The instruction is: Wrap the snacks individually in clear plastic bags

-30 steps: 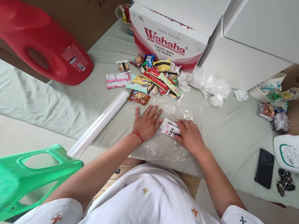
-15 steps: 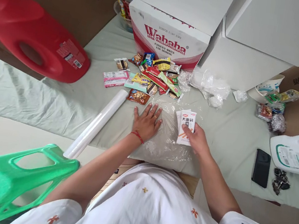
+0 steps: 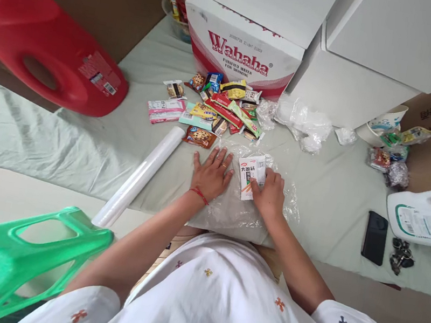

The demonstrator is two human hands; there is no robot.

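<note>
My left hand [image 3: 212,173] lies flat with its fingers spread, pressing the left side of a sheet of clear plastic film [image 3: 228,210] on the cloth. On the middle of that film, my right hand [image 3: 270,192] grips white snack packets [image 3: 249,175], with the thumb over the front one; a second packet shows behind it. A roll of plastic wrap [image 3: 140,174] lies slanted to the left of my left hand. Just beyond my fingers is a pile of wrapped snacks [image 3: 223,109], with a brown cookie packet [image 3: 200,136] nearest.
A Wahaha water box [image 3: 239,50] and white boxes stand at the back. Crumpled film balls [image 3: 307,122] lie before them. At left are a red jug [image 3: 52,54] and a green stool [image 3: 19,261]. A phone [image 3: 375,237], keys [image 3: 401,256] and a white bottle [image 3: 427,217] lie right.
My right hand has moved left with the white packets and lowered them toward the middle of the film. My left hand stays flat in the same place.
</note>
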